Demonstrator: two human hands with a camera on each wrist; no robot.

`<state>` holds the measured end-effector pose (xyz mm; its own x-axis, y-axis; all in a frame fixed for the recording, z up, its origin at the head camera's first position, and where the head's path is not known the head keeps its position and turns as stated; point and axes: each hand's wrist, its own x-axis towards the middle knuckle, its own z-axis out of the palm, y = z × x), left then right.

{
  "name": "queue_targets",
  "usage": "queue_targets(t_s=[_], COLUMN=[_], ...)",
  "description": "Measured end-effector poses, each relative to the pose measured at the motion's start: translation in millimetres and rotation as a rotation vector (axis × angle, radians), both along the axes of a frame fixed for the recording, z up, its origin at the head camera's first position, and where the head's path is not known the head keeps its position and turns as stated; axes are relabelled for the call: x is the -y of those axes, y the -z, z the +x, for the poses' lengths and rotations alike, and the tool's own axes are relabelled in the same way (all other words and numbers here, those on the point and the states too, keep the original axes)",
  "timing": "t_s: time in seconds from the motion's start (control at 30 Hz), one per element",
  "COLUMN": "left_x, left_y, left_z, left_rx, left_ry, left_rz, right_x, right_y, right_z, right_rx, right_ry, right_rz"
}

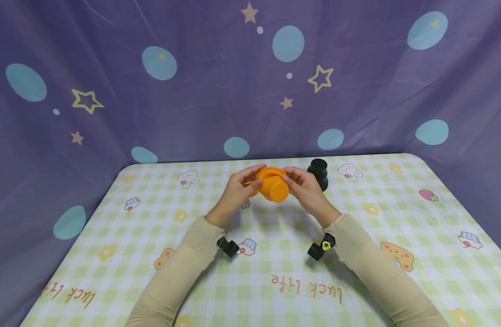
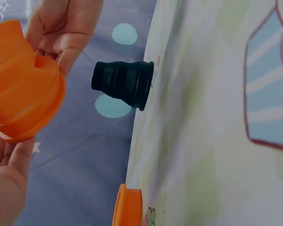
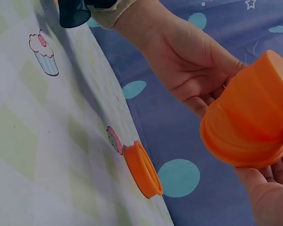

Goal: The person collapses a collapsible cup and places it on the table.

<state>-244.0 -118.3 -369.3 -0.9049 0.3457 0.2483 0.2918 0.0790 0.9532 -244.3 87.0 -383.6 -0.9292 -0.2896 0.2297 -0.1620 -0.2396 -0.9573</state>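
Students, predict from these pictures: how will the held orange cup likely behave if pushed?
The orange cup is probably soft and floppy, since its wall visibly folds near the wide end. Its round, stepped sides suggest it could roll if laid down and pushed.

- so both arms come in from the bottom of the head view, left sleeve (image 1: pixel 172 277) and right sleeve (image 1: pixel 387 268) both beige and angled in toward the middle
- left hand (image 1: pixel 235 188): up in the air, thumb on the near side, fingers farther out, def gripping
- right hand (image 1: pixel 309 188): pretty much a mirror of that, thumb and fingers pinching too
- hands sit close together, fingertips facing each other, while the forearms spread wider toward the elbows
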Motion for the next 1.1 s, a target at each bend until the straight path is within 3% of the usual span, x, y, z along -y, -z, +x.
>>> queue_targets(t_s=[0.17, 0.3, 0.53, 0.67, 0.87, 1.1], left_x=[-7.3, -11.5, -12.7, -13.3, -13.2, -13.9], left_y=[-16.1, -14.3, -13.4, -15.4, -16.1, 6.8], left_z=[10.3, 9.5, 10.1, 13.0, 15.2, -1.4], left_rx=[-0.044, -0.076, -0.022, -0.014, -0.042, -0.062], left_ry=[-0.05, -0.104, -0.155, -0.155, -0.12, -0.094], left_rz=[-0.031, -0.034, -0.024, -0.016, -0.04, -0.045], right_x=[-1, 0, -4, -6, -8, -9], right_y=[-1.5, -2.6, 2.2, 2.1, -4.3, -7.9], right_z=[0.9, 2.6, 0.9, 1.5, 4.1, 2.3], right_rx=[-0.018, -0.034, -0.035, -0.014, -0.064, -0.063], right_ry=[-0.01, -0.024, -0.02, -0.024, -0.004, -0.008], right_rz=[0.011, 0.032, 0.084, 0.106, 0.192, 0.294])
